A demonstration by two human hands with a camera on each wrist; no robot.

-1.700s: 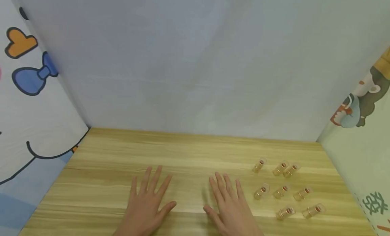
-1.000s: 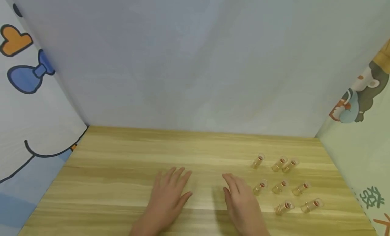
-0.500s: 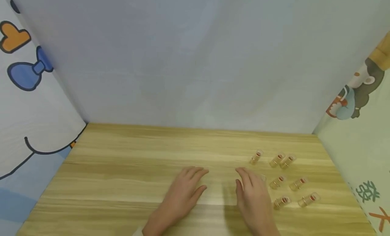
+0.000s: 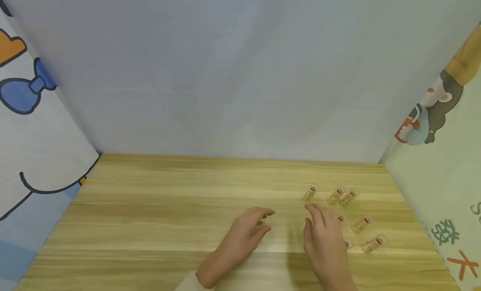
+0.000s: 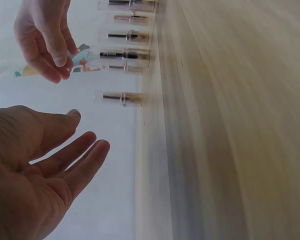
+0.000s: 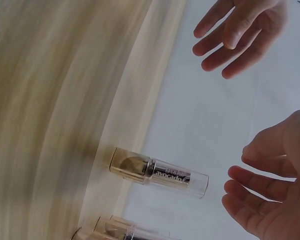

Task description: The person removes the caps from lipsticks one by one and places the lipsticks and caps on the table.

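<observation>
Several lipsticks with clear caps and gold bands stand upright on the right of the table; one lipstick point(image 4: 310, 192) is at the back left of the group and another lipstick point(image 4: 375, 243) at the front right. My right hand point(image 4: 325, 241) hovers beside the group with loosely curved fingers and nothing in them, hiding some tubes. A lipstick point(image 6: 157, 172) with lettering on it stands nearest that hand in the right wrist view. My left hand point(image 4: 246, 230) is held in the air left of it, fingers relaxed and thumb apart, holding nothing.
The wood-grain table point(image 4: 150, 207) reaches back to a plain pale cloth wall point(image 4: 233, 82). A cartoon-printed cloth point(image 4: 45, 136) hangs at the left side, and a green printed cloth point(image 4: 451, 170) closes the right side.
Both hands have lifted from lying spread on the table and moved right, fingers bending a little. The right hand now overlaps the left part of the lipstick group. The head view has shifted slightly.
</observation>
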